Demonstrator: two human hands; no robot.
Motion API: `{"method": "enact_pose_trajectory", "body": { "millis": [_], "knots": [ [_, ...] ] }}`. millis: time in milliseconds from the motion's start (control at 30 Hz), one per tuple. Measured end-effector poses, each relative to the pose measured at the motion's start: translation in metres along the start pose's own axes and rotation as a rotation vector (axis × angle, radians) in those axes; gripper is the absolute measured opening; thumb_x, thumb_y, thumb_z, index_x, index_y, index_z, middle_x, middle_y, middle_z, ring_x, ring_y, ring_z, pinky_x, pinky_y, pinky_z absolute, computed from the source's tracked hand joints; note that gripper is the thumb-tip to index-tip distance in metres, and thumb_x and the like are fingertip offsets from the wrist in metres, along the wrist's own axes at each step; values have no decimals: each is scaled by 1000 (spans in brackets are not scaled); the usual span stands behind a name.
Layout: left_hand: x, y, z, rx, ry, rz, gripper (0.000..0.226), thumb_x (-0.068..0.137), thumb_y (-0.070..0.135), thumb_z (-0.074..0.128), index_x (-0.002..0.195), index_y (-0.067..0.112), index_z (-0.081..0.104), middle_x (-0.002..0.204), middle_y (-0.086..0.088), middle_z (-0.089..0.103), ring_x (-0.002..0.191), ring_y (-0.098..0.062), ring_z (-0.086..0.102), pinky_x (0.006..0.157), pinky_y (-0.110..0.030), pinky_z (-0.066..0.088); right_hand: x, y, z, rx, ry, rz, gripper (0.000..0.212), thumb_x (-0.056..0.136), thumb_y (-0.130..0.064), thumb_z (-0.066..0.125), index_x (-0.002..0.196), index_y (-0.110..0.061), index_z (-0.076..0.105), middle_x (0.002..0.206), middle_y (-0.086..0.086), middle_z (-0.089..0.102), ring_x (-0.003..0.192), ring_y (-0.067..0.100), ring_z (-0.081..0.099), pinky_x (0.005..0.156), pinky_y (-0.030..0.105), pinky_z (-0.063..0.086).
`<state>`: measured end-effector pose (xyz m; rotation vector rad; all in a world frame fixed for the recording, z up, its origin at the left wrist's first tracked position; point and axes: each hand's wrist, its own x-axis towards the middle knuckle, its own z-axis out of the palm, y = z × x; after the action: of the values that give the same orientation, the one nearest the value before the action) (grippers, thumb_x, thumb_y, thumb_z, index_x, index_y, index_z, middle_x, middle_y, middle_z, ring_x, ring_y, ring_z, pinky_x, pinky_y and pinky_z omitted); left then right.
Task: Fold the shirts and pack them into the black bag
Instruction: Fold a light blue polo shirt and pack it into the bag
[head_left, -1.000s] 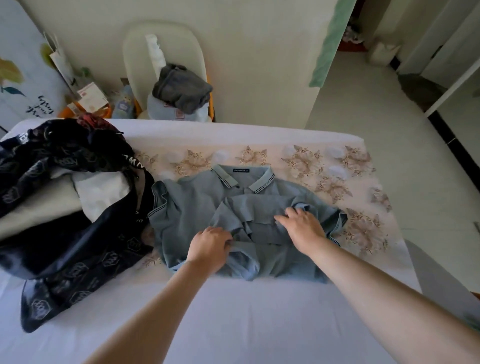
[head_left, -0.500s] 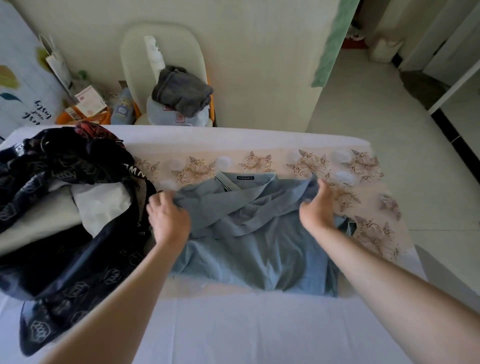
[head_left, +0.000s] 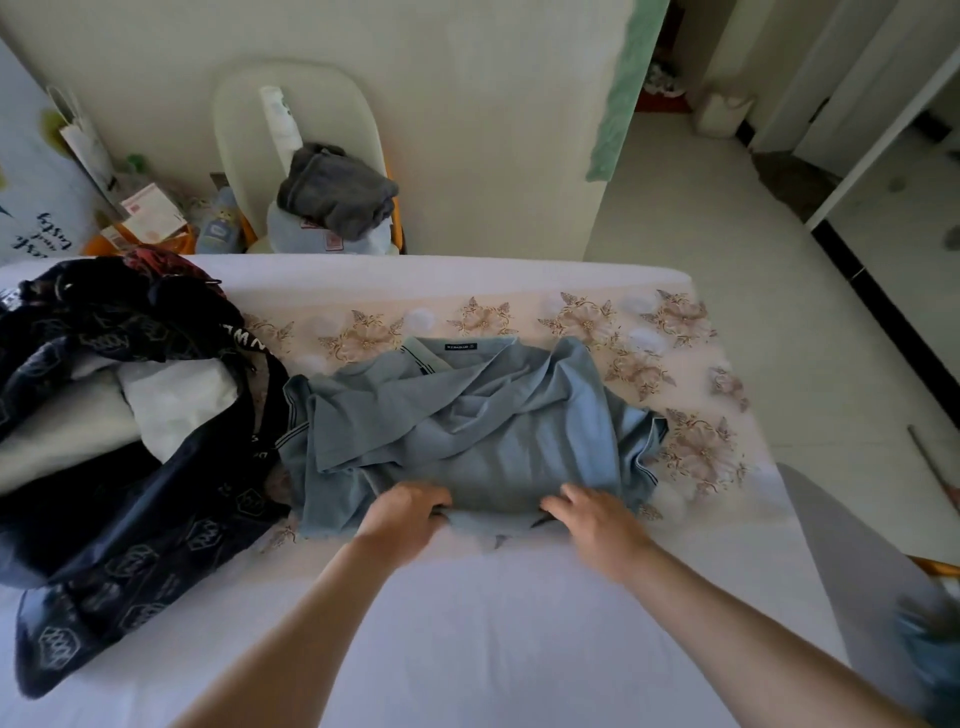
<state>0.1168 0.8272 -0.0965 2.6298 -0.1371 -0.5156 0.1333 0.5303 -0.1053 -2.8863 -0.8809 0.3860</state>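
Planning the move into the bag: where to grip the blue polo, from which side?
Probably grip the near folded edge of the blue polo, from the person's side, where the left hand and right hand sit. That edge bundles the layers; the far side ends in loose flaps and the collar.

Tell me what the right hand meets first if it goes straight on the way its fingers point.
The blue shirt. The right hand points forward and slightly left, its fingers touching the shirt's near fold, so it would likely push straight into that cloth, though depth is hard to judge.
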Motion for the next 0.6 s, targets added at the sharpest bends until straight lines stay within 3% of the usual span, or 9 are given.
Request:
{"method": "enact_pose_trajectory", "body": {
  "millis": [67, 133, 200, 267, 333, 400, 433, 500, 600],
  "knots": [
    [-6, 17, 2, -59, -52, -10, 8, 92, 34, 60, 92, 28, 64, 90, 4, 64, 88, -19, 61, 71, -28, 44, -1, 14, -8, -71, 50, 42, 32, 60, 6, 66, 84, -15, 60, 78, 6, 49, 62, 31, 60, 47, 37, 45],
    [-13, 34, 10, -141, -120, -14, 14, 92, 36, 62, 102, 30, 70, 96, 5, 69, 91, -14, 62, 75, -24, 45, -7, 24, -21, -167, 83, 107, 36, 47, 8, 76, 69, -15, 58, 68, 4, 51, 56, 28, 59, 42, 35, 46],
    [-23, 45, 21, -168, -115, -15, 20, 92, 30, 61, 110, 29, 70, 105, 8, 69, 99, -11, 62, 83, -22, 46, -15, 22, -32, -192, 4, 240, 29, 68, -2, 69, 90, -19, 64, 90, 6, 61, 87, 30, 64, 73, 39, 53],
    [-36, 42, 30, -136, 72, -10, 23, 90, 19, 55, 106, 26, 70, 104, 6, 65, 102, -17, 60, 87, -27, 45, -26, 15, -29, -197, -65, 319, 39, 77, -14, 59, 115, -24, 58, 115, 4, 56, 114, 28, 53, 94, 40, 42],
    [-55, 29, 39, -109, 363, -82, 20, 87, 18, 49, 96, 20, 66, 95, 0, 60, 93, -26, 58, 81, -37, 48, -33, -1, -18, -118, -47, 259, 55, 71, -20, 60, 125, -26, 54, 121, 3, 52, 115, 28, 50, 96, 39, 41],
    [-77, 13, 45, -149, 611, -270, 16, 83, 21, 46, 89, 13, 58, 90, -6, 55, 86, -32, 53, 75, -42, 47, -32, -24, -6, -44, -13, 150, 61, 67, -22, 60, 127, -26, 56, 120, 2, 53, 110, 28, 53, 94, 39, 45],
    [-87, 7, 47, -194, 643, -389, 13, 83, 22, 50, 90, 12, 55, 92, -10, 55, 88, -34, 52, 77, -44, 46, -29, -36, -1, 3, 14, 97, 61, 66, -23, 58, 126, -26, 57, 119, 2, 53, 108, 28, 54, 94, 38, 46],
    [-102, 1, 49, -263, 522, -623, 23, 86, 30, 61, 100, 12, 55, 105, -11, 57, 102, -35, 52, 88, -43, 44, -23, -61, 6, 76, 48, -2, 60, 66, -23, 56, 126, -25, 57, 120, 2, 53, 107, 27, 54, 95, 38, 47],
    [-109, -3, 50, -333, 421, -724, 25, 88, 34, 61, 107, 18, 60, 109, -4, 62, 104, -29, 56, 87, -36, 45, -14, -90, 15, 75, 65, -93, 58, 70, -12, 57, 127, -23, 56, 123, 4, 53, 109, 26, 53, 96, 38, 46]
  ]
}}
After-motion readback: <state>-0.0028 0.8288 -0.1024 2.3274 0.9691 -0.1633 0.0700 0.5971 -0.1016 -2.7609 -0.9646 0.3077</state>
